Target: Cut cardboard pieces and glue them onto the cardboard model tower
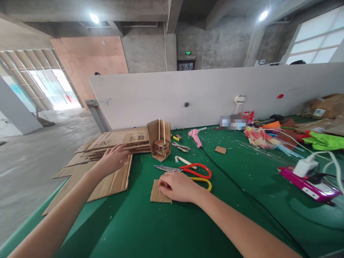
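Observation:
My left hand (115,158) is over the stacked cardboard sheets (118,139), fingers stretched out and nothing visible in them. Whether it touches the sheets I cannot tell. On the green tabletop, my right hand (178,186) has its fingers curled at a small square cardboard piece (156,193), gripping its upper right part. Scissors (197,171) with one red and one yellow handle lie just behind that hand, blades pointing left and spread a little. Beyond them stands a folded cardboard structure (159,139) with two upright sticks and a small box inside.
A pink glue gun (195,138) trails a black cable across the table. Pliers (181,146), a yellow cutter (176,138) and a small cardboard scrap (220,149) lie nearby. To the right are a purple power strip (309,186) and craft supplies. A white partition (150,96) borders the back.

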The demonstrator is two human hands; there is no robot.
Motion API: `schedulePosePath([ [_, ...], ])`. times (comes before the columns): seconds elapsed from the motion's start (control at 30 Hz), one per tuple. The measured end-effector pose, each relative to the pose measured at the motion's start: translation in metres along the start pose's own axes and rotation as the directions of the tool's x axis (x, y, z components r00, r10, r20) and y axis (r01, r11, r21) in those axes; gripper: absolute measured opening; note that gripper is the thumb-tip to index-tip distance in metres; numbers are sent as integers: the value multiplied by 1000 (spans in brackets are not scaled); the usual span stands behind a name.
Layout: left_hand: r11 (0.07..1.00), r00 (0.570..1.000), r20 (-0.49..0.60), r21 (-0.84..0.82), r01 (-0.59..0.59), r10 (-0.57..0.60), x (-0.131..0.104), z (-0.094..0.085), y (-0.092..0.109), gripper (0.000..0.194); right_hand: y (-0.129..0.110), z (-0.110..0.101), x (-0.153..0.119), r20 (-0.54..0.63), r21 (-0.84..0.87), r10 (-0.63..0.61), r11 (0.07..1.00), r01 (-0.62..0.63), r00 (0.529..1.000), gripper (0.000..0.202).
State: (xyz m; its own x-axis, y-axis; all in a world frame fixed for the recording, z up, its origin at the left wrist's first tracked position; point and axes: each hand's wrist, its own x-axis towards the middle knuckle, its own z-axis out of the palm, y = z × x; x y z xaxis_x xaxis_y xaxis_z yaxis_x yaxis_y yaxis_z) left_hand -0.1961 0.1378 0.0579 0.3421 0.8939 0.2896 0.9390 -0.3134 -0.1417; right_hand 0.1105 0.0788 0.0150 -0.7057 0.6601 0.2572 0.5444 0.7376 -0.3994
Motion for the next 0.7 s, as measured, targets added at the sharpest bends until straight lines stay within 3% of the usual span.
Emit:
schedulePosePath([
  [0.07, 998, 999, 35, -36, 42, -40, -1, 5, -2, 37, -1, -1, 0, -9, -17, -16, 1000, 15, 1000, 18],
  [0.13, 991, 993, 116, -136, 14, 2, -2, 2, 14, 36, -3, -4, 0, -35, -117, -11, 993, 7, 999, 21],
  [0.23, 938, 936, 312, -341, -52, 165, -6, -12, 61, 40, -3, -16, -1, -121, -389, 75, 914, -117, 990, 28],
  [0.33, 910, 891, 339, -381, -163, 302, -17, -22, 109, 59, 4, -28, -6, -190, -529, 265, 784, -326, 945, 25],
  [0.4, 919, 887, 333, -338, -202, 318, -25, -23, 129, 70, 9, -33, -9, -167, -555, 378, 727, -404, 910, 26],
  [0.53, 923, 892, 340, -342, -177, 298, -30, -21, 137, 66, 10, -39, -12, -84, -549, 459, 719, -425, 884, 27],
  [0.7, 875, 912, 344, -483, -35, 226, -19, -25, 121, 45, -2, -54, -15, -45, -516, 638, 644, -564, 769, 26],
])
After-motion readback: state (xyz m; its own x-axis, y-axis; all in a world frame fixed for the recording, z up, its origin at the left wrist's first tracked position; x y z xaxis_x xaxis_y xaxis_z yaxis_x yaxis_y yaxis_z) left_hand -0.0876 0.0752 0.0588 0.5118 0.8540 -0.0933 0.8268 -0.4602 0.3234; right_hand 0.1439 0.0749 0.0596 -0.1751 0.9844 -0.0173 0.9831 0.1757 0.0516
